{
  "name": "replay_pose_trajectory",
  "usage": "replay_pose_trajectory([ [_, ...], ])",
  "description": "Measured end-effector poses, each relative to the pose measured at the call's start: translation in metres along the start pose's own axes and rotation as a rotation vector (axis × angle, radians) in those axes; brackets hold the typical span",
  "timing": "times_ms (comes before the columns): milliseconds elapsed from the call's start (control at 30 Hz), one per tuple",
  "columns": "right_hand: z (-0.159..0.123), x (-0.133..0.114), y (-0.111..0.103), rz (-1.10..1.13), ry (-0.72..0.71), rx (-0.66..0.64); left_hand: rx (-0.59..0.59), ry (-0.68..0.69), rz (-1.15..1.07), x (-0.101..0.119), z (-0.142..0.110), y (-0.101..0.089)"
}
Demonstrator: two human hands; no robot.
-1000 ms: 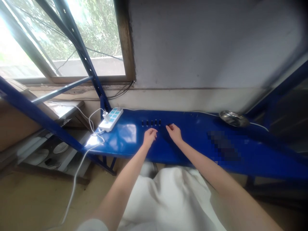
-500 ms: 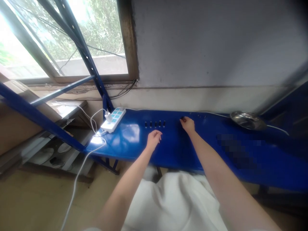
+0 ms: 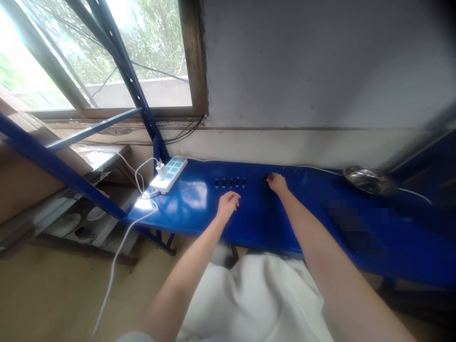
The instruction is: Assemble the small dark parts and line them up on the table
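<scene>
Several small black cylinders with light ends (image 3: 231, 183) stand in a short row on the blue table (image 3: 249, 225). My left hand (image 3: 228, 206) is just in front of the row, its fingers half curled and a little apart, with nothing visible in them. To the right of the row, my right hand (image 3: 278, 182) is closed in a pinch on a small dark piece (image 3: 266, 176) at the tabletop. The fingers partly cover that piece, so its exact kind is unclear. A few tiny bits (image 3: 297, 172) lie beyond my right hand, too small to name.
On the left of the table lies a white power strip (image 3: 169, 175) with a plug and white cable. A shiny metal bowl (image 3: 368, 180) sits at the back right. A blurred dark patch (image 3: 356, 228) covers part of the right side. A blue metal frame (image 3: 131, 85) rises at left.
My right hand and the dark piece have shifted very slightly against the row of cylinders. The left hand stays where it was. The whole view has moved a little.
</scene>
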State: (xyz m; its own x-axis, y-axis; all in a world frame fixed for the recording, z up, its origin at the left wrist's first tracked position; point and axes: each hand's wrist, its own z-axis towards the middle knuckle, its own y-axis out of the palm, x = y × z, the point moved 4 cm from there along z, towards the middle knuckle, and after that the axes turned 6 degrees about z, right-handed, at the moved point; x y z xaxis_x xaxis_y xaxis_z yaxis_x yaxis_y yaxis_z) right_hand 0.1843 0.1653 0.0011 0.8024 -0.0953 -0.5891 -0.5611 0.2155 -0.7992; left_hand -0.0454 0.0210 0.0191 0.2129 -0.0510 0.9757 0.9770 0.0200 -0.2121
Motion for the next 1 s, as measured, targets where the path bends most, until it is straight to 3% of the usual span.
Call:
replay_pose_trajectory([
  [467, -0.002, -0.002, -0.006, 0.022, 0.118, -0.041, 0.009, -0.008, -0.016, 0.004, -0.002, -0.002],
  [667, -0.03, -0.004, -0.019, 0.09, 0.169, 0.056, 0.011, -0.008, 0.019, 0.006, -0.004, -0.001],
  [800, -0.066, -0.022, -0.017, 0.105, 0.014, 0.102, -0.004, 0.006, 0.073, 0.006, -0.004, 0.0],
  [900, -0.087, -0.045, -0.005, 0.086, -0.188, -0.001, -0.002, 0.028, 0.116, 0.006, -0.004, 0.001],
  [1000, -0.095, -0.066, 0.007, 0.026, -0.29, -0.069, 0.01, 0.056, 0.137, 0.006, -0.004, 0.002],
])
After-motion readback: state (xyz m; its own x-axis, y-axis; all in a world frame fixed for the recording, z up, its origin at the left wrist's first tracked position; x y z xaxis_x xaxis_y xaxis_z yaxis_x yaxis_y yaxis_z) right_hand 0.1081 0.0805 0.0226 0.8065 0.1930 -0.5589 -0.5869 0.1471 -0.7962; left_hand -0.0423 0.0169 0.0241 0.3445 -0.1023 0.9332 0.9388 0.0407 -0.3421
